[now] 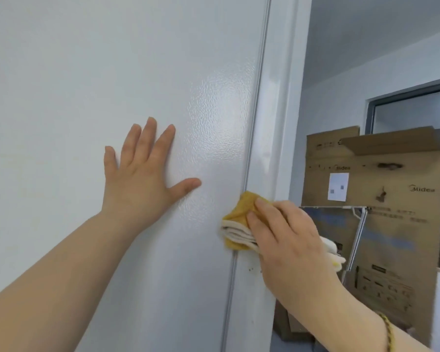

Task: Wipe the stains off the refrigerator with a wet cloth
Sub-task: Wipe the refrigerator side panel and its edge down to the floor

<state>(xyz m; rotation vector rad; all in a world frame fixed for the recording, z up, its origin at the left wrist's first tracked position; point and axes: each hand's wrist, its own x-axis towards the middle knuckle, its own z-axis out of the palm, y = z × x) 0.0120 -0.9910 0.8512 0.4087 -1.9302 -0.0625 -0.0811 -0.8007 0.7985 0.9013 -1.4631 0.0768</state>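
A: Cloth [235, 221] first. What do we log?

B: We see a folded pad, mustard-yellow outer face, cream layers stacked at its left edge, soft and towel-like. It's pressed against the refrigerator [112, 72], right on the thin grey seam [255, 102] between the broad panel and the narrow glossy strip.

A: Grip?

B: We mark the right hand [287, 240] as holding it: fingers bent over the cloth and pressing it to the metal, more pale fabric poking out behind the palm. The left hand [142, 174] lies flat on the panel, fingers straight and spread, holding nothing, well apart from the cloth.

A: Surface?

B: White painted panel. We see a pebbled, orange-peel texture where the glare hits; the strip right of the seam looks smoother. A few small dark specks [252, 269] sit on that strip just below the cloth.

A: Wrist?

B: A braided yellowish cord [389, 334] on the right one.

A: Room?

B: Beyond the fridge's right edge we get brown cardboard boxes [401, 174] printed "Midea", flaps up, with a white label [338, 187] stuck on. A thin metal bar [357, 237] stands in front of them. Above is a dark-framed window [414, 113] in a pale grey-blue wall [341, 97].
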